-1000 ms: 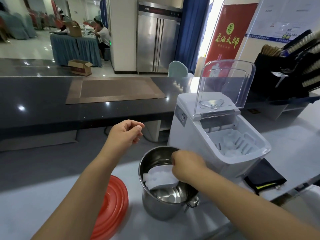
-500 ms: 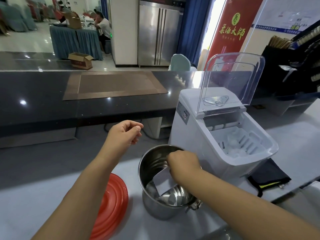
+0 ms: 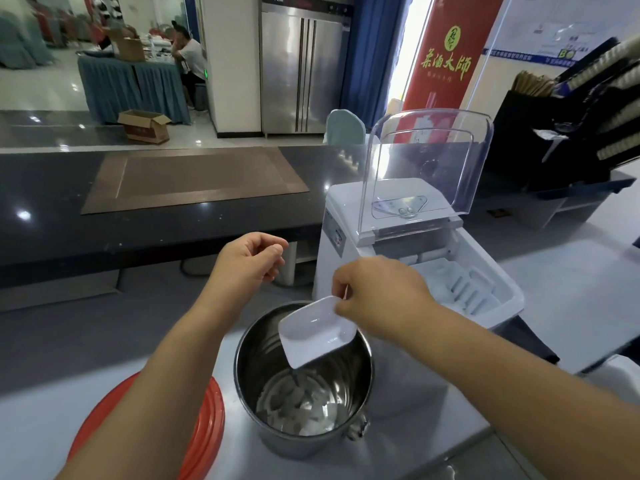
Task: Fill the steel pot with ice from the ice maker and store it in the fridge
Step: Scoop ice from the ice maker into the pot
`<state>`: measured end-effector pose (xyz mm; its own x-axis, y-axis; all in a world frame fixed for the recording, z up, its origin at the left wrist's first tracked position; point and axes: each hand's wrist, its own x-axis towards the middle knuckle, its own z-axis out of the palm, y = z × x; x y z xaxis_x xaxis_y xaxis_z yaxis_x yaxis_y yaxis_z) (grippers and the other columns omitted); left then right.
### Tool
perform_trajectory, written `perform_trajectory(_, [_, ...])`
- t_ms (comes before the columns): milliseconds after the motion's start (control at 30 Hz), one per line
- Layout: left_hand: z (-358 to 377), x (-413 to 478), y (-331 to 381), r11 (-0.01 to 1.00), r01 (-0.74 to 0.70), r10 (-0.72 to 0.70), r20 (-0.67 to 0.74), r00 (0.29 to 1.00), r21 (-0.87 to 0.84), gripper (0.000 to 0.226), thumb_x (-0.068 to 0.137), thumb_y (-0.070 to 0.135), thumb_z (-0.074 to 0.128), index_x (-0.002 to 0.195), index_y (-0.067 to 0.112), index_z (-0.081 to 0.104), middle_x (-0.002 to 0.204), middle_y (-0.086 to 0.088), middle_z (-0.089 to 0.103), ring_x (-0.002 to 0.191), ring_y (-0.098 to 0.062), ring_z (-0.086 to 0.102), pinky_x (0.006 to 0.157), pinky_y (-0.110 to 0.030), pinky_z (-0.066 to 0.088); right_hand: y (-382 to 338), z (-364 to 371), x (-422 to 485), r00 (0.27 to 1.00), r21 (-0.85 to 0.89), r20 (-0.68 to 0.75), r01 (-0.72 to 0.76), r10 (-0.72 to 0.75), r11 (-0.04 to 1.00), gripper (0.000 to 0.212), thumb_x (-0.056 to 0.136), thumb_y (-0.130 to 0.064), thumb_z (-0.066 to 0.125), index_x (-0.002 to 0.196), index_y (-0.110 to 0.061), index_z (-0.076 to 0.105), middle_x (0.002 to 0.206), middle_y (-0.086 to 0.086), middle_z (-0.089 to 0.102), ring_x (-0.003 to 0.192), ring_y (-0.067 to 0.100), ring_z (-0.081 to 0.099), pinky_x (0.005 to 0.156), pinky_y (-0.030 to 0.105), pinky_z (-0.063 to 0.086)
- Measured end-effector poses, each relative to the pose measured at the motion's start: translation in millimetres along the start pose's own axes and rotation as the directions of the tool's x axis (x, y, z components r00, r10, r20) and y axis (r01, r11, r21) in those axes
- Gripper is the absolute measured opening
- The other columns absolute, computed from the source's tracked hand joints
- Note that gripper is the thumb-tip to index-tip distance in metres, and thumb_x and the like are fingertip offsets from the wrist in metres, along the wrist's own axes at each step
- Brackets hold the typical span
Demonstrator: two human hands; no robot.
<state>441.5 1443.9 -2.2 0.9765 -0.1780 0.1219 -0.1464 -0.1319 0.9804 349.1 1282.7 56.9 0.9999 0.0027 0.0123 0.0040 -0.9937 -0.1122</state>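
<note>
On counter [image 3: 34, 410]: steel pot [image 3: 256, 358], thin ice [image 3: 301, 407] layer at bottom | just under right hand [image 3: 384, 299] pinching empty scoop [image 3: 317, 330] | left hand [image 3: 249, 261] curled, empty

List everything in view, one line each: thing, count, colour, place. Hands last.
steel pot: one, silver, on the white counter
ice: some pieces, whitish, in the pot
scoop: one, white, empty, over the pot
ice maker: one, white, clear cover up, right of pot
round lid: one, red, left of pot
cloth: one, black, beside ice maker
mat: one, brown, on dark counter
fridge: one, steel, far wall
cardboard box: one, brown, on floor
banner: one, red, behind ice maker
left hand: curled, empty, raised
right hand: grips the scoop
</note>
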Motion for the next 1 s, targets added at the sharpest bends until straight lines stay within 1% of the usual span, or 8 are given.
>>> perform_trajectory(133, [18,6,7,1.0,-0.001,0.001,-0.001,1.0,-0.003,0.014,0.093,0.012,0.055,0.094,0.017,0.068,0.078,-0.003,0.067,0.066,-0.01,0.058,0.059,-0.015,0.05,30,-27,1,0.996,0.152,0.004,-0.088,0.088,0.984,0.004,0.079,-0.031,0.07,0.081,-0.028,0.069,0.081,-0.013,0.066,0.071,0.007,0.06,0.068,0.031,0.054])
perform_trajectory(233, [34,11,12,1.0,0.005,-0.004,0.018,1.0,-0.013,0.014,0.092,0.01,0.057,0.092,0.018,0.068,0.076,-0.002,0.067,0.065,-0.011,0.057,0.062,-0.018,0.05,62,-44,1,0.988,0.248,-0.018,-0.147,0.156,0.958,0.004,0.079,-0.027,0.071,0.076,-0.026,0.068,0.07,-0.01,0.067,0.056,0.008,0.059,0.053,0.027,0.049])
perform_trajectory(367, [53,14,18,1.0,-0.007,0.008,0.056,0.998,-0.016,0.011,0.089,0.01,0.061,0.091,0.018,0.068,0.075,0.003,0.067,0.065,-0.008,0.057,0.06,-0.015,0.049,106,-57,5,0.972,0.293,-0.085,-0.187,0.221,0.938,0.008,0.075,-0.021,0.073,0.07,-0.023,0.068,0.063,-0.009,0.068,0.064,0.012,0.065,0.065,0.035,0.057])
perform_trajectory(567, [80,17,24,0.999,-0.048,0.051,0.13,0.99,-0.022,0.01,0.085,0.013,0.066,0.093,0.02,0.068,0.077,-0.003,0.065,0.067,-0.008,0.059,0.061,-0.018,0.05,158,-50,13,0.941,0.048,-0.188,-0.278,0.282,0.959,0.005,0.082,-0.028,0.066,0.077,-0.028,0.065,0.075,-0.011,0.065,0.071,0.014,0.06,0.06,0.027,0.046])
perform_trajectory(667, [89,17,26,0.997,-0.073,0.075,0.147,0.986,-0.02,0.017,0.085,0.014,0.067,0.102,0.017,0.065,0.074,-0.002,0.058,0.068,-0.01,0.056,0.065,-0.021,0.053,173,-38,15,0.935,-0.196,-0.305,-0.247,0.181,0.949,0.008,0.087,-0.028,0.059,0.084,-0.031,0.066,0.08,-0.003,0.063,0.074,0.023,0.055,0.057,0.026,0.034])
perform_trajectory(733, [94,18,27,0.996,-0.085,0.085,0.139,0.987,-0.007,0.022,0.085,0.015,0.067,0.107,0.016,0.063,0.075,-0.003,0.058,0.068,-0.011,0.056,0.068,-0.024,0.055,182,-32,17,0.914,-0.371,-0.404,-0.136,-0.028,0.919,0.006,0.078,-0.018,0.072,0.078,-0.024,0.07,0.066,0.002,0.059,0.06,0.026,0.051,0.053,0.024,0.033])
perform_trajectory(867, [103,21,29,0.996,-0.083,0.084,0.11,0.99,-0.01,0.021,0.086,0.013,0.066,0.107,0.014,0.064,0.069,0.0,0.056,0.065,-0.01,0.054,0.066,-0.023,0.053,192,-29,18,0.882,-0.567,-0.354,0.064,-0.313,0.821,0.028,0.045,0.004,0.086,0.053,-0.013,0.064,0.047,0.005,0.058,0.043,0.025,0.049,0.054,0.024,0.028])
perform_trajectory(1000, [109,21,28,0.996,-0.085,0.086,0.054,0.995,-0.024,0.014,0.089,0.011,0.062,0.102,0.013,0.065,0.069,-0.004,0.055,0.063,-0.01,0.053,0.063,-0.02,0.051,197,-25,22,0.843,-0.678,-0.268,0.179,-0.466,0.713,0.032,0.05,0.014,0.07,0.049,-0.013,0.054,0.045,0.003,0.049,0.047,0.023,0.043,0.054,0.029,0.03])
